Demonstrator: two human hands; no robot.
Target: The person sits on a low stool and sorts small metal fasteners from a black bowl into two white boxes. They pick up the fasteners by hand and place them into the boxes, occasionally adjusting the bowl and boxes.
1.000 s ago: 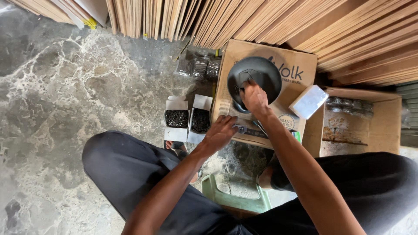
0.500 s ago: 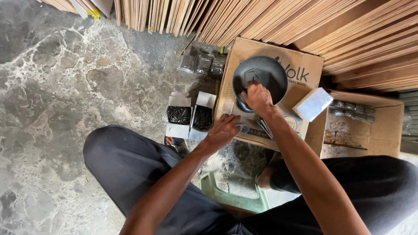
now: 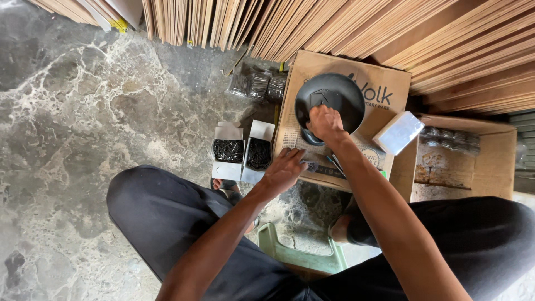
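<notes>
A round black bowl (image 3: 334, 95) sits on top of a closed brown cardboard box (image 3: 384, 89), with a small dark flat piece lying inside it. My right hand (image 3: 326, 124) is at the bowl's near rim, fingers curled down into it. What the fingers hold is hidden. My left hand (image 3: 284, 170) rests flat on the box's near left edge with its fingers apart, beside some small dark items (image 3: 312, 166). Two small open white boxes of black nails (image 3: 228, 150) (image 3: 258, 153) stand on the floor just left of that hand.
A small white box (image 3: 398, 132) lies on the cardboard box at the right. An open cardboard box (image 3: 490, 167) with clear bags stands further right. Bags of dark fasteners (image 3: 256, 85) lie by stacked plywood sheets (image 3: 334, 28). A green stool (image 3: 301, 256) is between my legs on the marble floor (image 3: 83, 111).
My right hand has drawn back from the bowl's middle to its near rim. My left hand stays on the box edge.
</notes>
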